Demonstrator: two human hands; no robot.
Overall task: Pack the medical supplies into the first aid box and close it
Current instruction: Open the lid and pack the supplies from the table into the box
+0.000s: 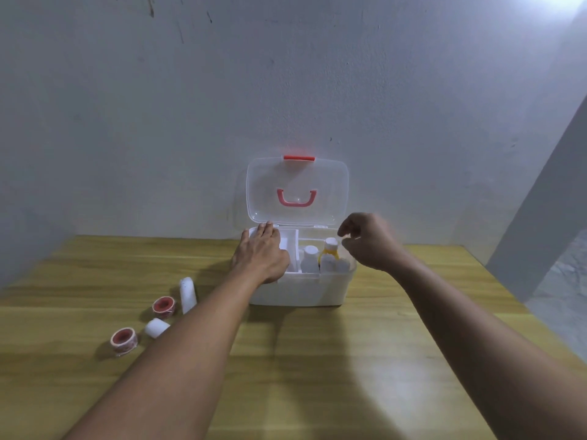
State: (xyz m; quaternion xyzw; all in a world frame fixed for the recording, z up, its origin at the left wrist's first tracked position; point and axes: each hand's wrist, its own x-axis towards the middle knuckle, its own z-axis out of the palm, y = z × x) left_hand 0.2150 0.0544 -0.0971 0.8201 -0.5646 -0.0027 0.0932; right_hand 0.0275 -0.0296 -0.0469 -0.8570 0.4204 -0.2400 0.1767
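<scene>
The white first aid box (301,290) stands on the wooden table with its clear lid (297,190) raised against the wall. Inside stand a white bottle (309,258) and a yellow bottle with a white cap (330,250). My left hand (260,254) lies flat on the box's left rim and inner tray, fingers spread. My right hand (368,241) hovers just above the box's right side, fingers loosely curled and apart, empty, beside the yellow bottle. Left of the box on the table lie two red tape rolls (163,306) (124,340), a long white roll (187,293) and a small white roll (156,327).
The table (317,360) backs onto a pale wall. A grey slanted panel (540,217) rises at the right, past the table's right edge. My forearms stretch across the table's near half.
</scene>
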